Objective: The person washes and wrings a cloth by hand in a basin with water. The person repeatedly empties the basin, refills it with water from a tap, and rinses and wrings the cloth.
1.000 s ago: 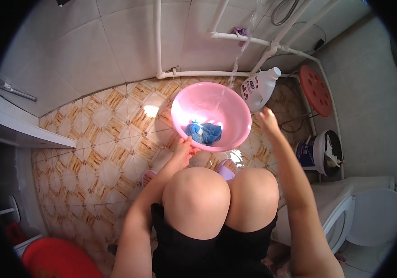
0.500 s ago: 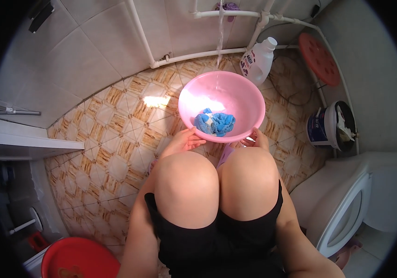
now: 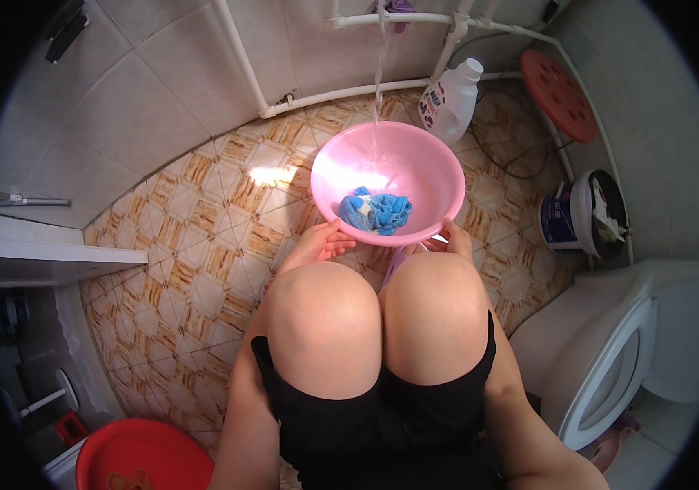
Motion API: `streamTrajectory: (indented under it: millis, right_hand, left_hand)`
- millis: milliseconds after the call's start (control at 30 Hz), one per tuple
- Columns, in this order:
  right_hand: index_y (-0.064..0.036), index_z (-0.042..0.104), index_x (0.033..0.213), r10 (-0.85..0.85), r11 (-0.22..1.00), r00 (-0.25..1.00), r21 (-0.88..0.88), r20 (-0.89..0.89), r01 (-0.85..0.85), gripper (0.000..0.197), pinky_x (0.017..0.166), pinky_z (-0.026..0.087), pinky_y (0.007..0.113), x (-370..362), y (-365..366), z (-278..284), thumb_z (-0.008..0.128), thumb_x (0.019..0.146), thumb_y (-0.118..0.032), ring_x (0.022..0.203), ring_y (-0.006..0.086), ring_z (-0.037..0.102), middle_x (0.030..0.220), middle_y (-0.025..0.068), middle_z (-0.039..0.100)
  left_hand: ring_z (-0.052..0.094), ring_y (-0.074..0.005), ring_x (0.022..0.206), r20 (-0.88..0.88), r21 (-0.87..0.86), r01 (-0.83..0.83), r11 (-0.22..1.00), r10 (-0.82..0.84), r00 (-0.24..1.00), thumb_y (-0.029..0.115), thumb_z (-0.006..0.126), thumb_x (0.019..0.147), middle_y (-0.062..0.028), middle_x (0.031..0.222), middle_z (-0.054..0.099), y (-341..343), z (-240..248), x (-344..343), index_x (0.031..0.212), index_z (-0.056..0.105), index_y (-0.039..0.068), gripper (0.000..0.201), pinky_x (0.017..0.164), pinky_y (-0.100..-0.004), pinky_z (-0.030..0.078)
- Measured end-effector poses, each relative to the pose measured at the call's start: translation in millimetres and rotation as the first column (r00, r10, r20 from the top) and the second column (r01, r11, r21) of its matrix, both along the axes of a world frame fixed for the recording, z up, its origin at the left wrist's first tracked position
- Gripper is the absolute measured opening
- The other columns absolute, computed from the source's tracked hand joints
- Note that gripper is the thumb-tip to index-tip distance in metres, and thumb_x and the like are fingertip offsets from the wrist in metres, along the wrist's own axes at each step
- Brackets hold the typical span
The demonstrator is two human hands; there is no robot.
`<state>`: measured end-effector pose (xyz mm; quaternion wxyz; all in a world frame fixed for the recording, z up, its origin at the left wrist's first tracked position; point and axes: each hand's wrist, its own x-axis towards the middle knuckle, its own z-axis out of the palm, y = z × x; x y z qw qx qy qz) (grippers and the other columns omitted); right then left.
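Observation:
A pink plastic basin [image 3: 439, 151] is in front of my knees, a stream of water [image 3: 380, 73] falling into it from above. Inside, toward the near side, lies a crumpled blue and white cloth [image 3: 376, 211]. My left hand [image 3: 323, 242] grips the near left rim, thumb on top and fingers below. At the near right rim, my right hand [image 3: 452, 239] holds on in the same way, its fingers partly hidden behind my knee and the basin.
A white bottle [image 3: 451, 102] stands just beyond the basin. At right are a red round stool top [image 3: 559, 96], a bucket [image 3: 572, 216] and a toilet [image 3: 603, 384]. A red basin [image 3: 141, 453] sits at lower left. White pipes [image 3: 349, 95] run along the tiled wall.
The whole view has shifted slightly, with everything a little higher in the picture. Both hands keep their hold on the basin, and water still pours in.

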<state>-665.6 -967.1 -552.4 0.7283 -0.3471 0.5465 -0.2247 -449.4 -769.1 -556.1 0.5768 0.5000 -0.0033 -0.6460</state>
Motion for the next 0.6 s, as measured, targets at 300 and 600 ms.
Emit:
streamTrajectory:
  millis: [300, 600]
  right_hand:
    - [0.0015, 0.051, 0.102, 0.061, 0.998, 0.998, -0.029, -0.018, -0.062, 0.032, 0.064, 0.057, 0.037, -0.3, -0.1, -5.3, 0.046, 0.091, -0.028, 0.077, 0.03, 0.063, 0.098, 0.0166, 0.058]
    - [0.0012, 0.052, 0.104, 0.086, 0.996, 0.996, -0.029, -0.01, -0.086, 0.032, 0.065, 0.056, 0.036, -1.6, -1.1, -5.2, 0.046, 0.092, -0.028, 0.077, 0.0284, 0.062, 0.099, 0.0154, 0.058]
  left_hand:
    - [0.06, -0.0175, 0.083, 0.01, -0.003, -0.037, 0.999, 0.037, 0.999, 0.029, 0.047, 0.094, -0.0104, 0.09, 0.06, 2.8, -1.6, 1.0, 0.107, 0.05, 0.001, 0.031, 0.065, -0.025, 0.047]
    - [0.06, -0.0167, 0.08, -0.006, -0.001, -0.049, 0.999, 0.049, 0.999, 0.028, 0.047, 0.094, -0.0096, 0.088, 0.061, 2.5, -2.3, -0.3, 0.105, 0.052, 0.001, 0.03, 0.065, -0.025, 0.046]
